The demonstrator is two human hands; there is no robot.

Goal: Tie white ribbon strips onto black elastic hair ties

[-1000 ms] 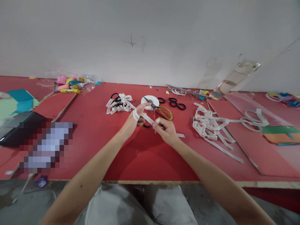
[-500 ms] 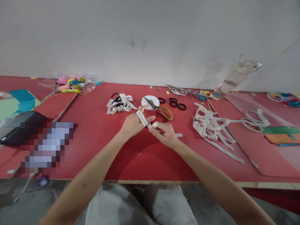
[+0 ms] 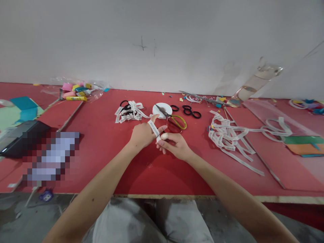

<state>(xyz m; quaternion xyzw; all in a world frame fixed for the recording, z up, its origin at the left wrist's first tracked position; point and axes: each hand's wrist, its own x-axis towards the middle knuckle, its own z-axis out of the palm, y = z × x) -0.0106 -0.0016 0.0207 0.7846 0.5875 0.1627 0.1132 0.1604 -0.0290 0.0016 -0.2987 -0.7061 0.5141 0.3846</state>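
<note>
A white ribbon (image 3: 153,128) printed with "BEST WISHES" lies across my left hand (image 3: 143,135), between its thumb and index finger. Its lower end runs into my right hand (image 3: 176,145), where thumb and fingers pinch it. The left thumb points up and the left index finger reaches toward the right hand; the other left fingers are mostly hidden. Just beyond the hands, scissors with yellow handles (image 3: 180,122) rest with their blades over a white round spool (image 3: 162,109). Black ring-shaped bands (image 3: 187,110) lie beside the spool.
A heap of printed ribbon (image 3: 224,135) lies to the right, and white ribbon bows with black bands (image 3: 130,111) sit left of the spool. A clear bottle (image 3: 253,84) leans at the back right. A phone (image 3: 54,155) and a dark case (image 3: 24,138) are at left.
My right hand has shifted slightly left and its fingers now pinch the ribbon below the left hand. The loose ribbon tail to the right of it no longer shows.
</note>
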